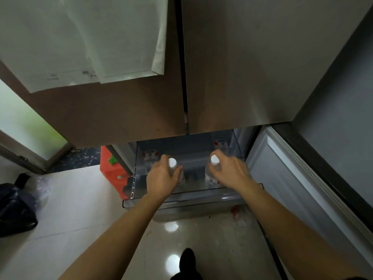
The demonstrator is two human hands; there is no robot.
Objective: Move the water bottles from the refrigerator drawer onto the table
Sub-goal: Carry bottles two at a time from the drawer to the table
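Observation:
The clear refrigerator drawer [181, 201] is pulled out below the closed fridge doors. Two clear water bottles with white caps stand upright in it. My left hand [161, 176] curls round the neck of the left bottle [172, 163]. My right hand [230, 170] curls round the neck of the right bottle [214, 159]. Further back in the drawer, two more bottles show their red-and-white labels, one at the left [151, 155] and one at the right [221, 144], partly hidden by the doors. No table is in view.
The fridge's two brown doors [181, 77] hang over the drawer's rear. An open lower door [286, 178] stands at the right. A red box [112, 170] sits left of the drawer, a dark bag [16, 209] lies on the glossy floor, and my foot [187, 263] is below.

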